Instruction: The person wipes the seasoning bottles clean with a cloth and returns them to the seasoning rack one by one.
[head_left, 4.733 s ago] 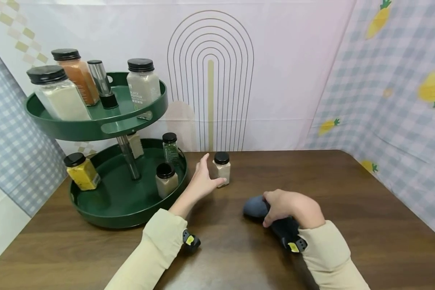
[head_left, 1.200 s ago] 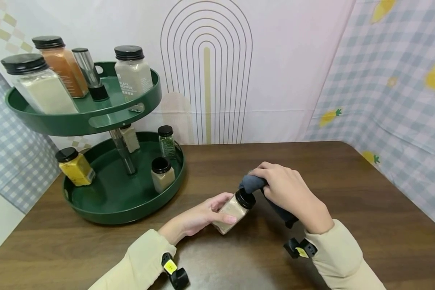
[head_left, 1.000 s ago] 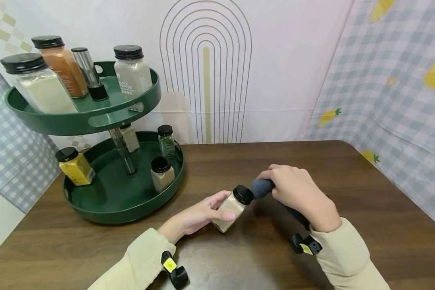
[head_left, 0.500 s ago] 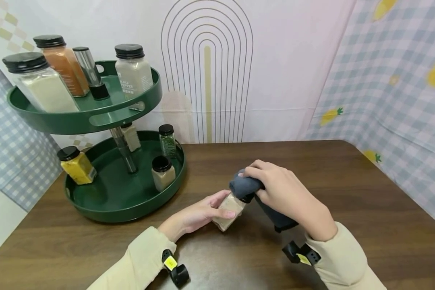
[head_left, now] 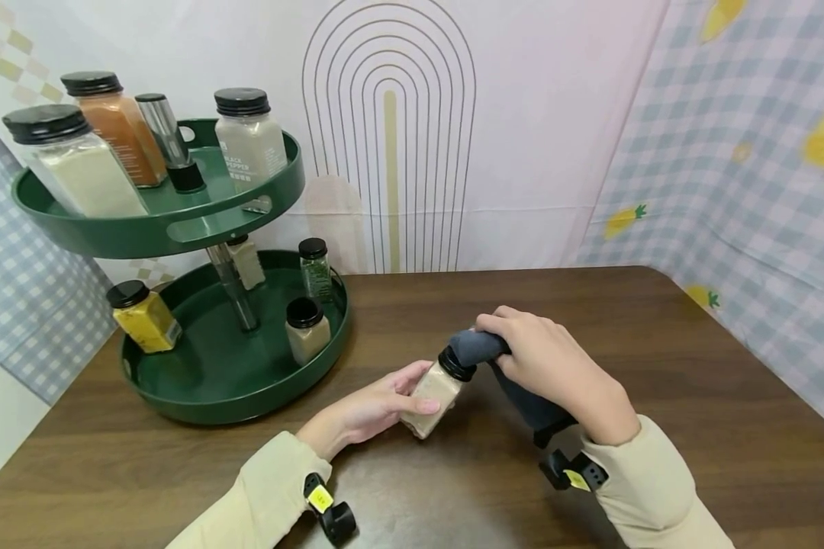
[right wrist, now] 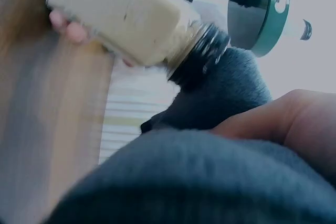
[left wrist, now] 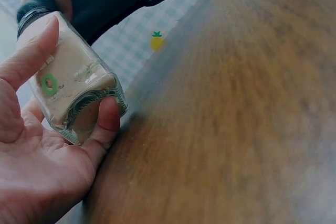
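Note:
A small square glass jar (head_left: 434,398) of pale powder, with a black screw lid (head_left: 456,364), tilts to the upper right over the table. My left hand (head_left: 378,408) grips its body; in the left wrist view the thumb lies along one side and a fingertip presses at the base. A dark blue-grey cloth (head_left: 532,404) is bunched in my right hand (head_left: 542,354), which holds it against the lid. The right wrist view shows the cloth (right wrist: 226,85) touching the lid (right wrist: 202,56), its lower part hanging down toward the table.
At the left stands a green two-tier tray (head_left: 233,412). Its upper tier holds large spice jars (head_left: 250,149) and a steel grinder (head_left: 170,141); smaller jars, including a yellow one (head_left: 147,320), stand below. A patterned curtain (head_left: 741,191) borders the brown table (head_left: 645,335).
The left hand has picked the jar up from the table and brought it nearer. The right hand has raised the cloth onto the lid and moved it back and forth there.

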`<state>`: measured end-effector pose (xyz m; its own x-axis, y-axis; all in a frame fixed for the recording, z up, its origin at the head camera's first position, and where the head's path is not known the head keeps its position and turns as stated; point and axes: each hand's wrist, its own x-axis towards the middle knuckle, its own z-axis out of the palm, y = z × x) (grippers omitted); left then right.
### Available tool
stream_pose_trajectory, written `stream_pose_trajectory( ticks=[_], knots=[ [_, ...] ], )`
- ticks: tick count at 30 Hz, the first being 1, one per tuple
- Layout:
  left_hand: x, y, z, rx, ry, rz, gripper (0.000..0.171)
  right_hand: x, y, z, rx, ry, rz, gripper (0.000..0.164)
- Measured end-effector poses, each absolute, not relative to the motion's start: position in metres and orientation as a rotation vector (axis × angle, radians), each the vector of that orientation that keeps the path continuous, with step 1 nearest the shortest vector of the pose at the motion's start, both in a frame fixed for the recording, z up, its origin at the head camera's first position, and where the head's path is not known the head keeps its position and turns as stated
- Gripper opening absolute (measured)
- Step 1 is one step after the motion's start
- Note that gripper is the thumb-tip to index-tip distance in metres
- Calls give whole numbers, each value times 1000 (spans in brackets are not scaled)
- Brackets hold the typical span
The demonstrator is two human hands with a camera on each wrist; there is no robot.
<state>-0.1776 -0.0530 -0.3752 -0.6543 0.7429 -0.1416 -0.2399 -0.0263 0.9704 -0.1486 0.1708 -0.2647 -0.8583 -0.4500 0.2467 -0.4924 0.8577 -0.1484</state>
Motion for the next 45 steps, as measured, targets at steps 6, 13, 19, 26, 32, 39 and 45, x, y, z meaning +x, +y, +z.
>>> stream_pose_trajectory(
  ticks=[6, 13, 19, 26, 32, 39, 45],
  knots=[
    [-177, -54, -378, 560, 1514, 1782, 63, -147, 181, -258, 675, -2905, 166, 33],
    [-179, -56, -377, 494, 1453, 1831, 64, -141, 174, -252, 670, -2693, 310, 39],
    [-182, -57, -376, 486, 1440, 1831, 64, -135, 149, -260, 920, -2566, 322, 40],
    [-184, -58, -377, 450, 1384, 1864, 62, -141, 152, -263, 870, -2665, 289, 42],
    [-185, -63, -380, 500, 1317, 1886, 70, -151, 163, -271, 793, -2771, 136, 38],
    [-184, -58, -377, 496, 1399, 1843, 63, -153, 171, -267, 645, -2767, 171, 38],
    [-185, -55, -375, 492, 1443, 1821, 62, -146, 168, -258, 703, -2538, 364, 39]
  ],
)
